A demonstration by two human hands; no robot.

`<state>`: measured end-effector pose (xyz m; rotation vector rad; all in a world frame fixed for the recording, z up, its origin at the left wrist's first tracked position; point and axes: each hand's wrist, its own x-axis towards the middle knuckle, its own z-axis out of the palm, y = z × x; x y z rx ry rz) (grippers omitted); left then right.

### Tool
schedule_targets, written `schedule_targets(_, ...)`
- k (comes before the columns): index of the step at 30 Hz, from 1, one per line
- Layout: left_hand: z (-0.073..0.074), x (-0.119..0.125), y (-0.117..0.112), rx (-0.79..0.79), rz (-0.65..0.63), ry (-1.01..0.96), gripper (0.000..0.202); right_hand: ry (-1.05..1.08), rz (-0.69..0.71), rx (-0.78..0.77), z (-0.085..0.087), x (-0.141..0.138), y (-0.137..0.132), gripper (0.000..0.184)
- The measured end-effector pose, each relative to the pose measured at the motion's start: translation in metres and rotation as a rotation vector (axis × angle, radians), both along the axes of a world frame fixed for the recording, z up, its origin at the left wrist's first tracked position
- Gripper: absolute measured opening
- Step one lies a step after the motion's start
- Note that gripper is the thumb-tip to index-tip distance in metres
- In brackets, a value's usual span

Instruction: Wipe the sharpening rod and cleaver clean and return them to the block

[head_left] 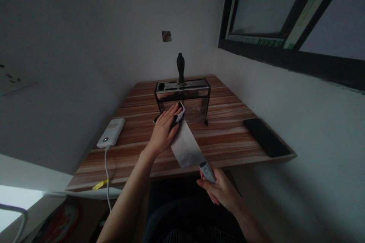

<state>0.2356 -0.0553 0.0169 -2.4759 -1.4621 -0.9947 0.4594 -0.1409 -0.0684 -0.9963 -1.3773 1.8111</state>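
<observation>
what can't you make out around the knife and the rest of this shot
All in the head view:
1. Cleaver: far end of the blade, under the cloth and left hand
2. Cleaver's handle: partly covered by the right hand
3. Slotted holder: lower left front, behind the left hand
4. White cable: lower end, lost at the left forearm
5. Framed panel: cut off by the top edge; green lettering too small to read

From here I see a smooth metal cleaver [188,146] — a soft cloth [180,115] — and a smooth, wood-grained worktop [228,121].
</observation>
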Motion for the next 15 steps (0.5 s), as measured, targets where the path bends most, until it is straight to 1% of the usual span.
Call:
schedule_targets(5, -0.005, 0.007, -0.007, 0.052, 0.026, 0.058, 0.048, 0.010, 0.005, 0.004, 0.000, 0.000, -0.001, 0.037)
schedule_targets(15, -0.024, 0.034, -0.040, -0.034, -0.111, 0.103, 0.049, 0.017, -0.031, 0.005, 0.005, 0.000, 0.003, 0.038)
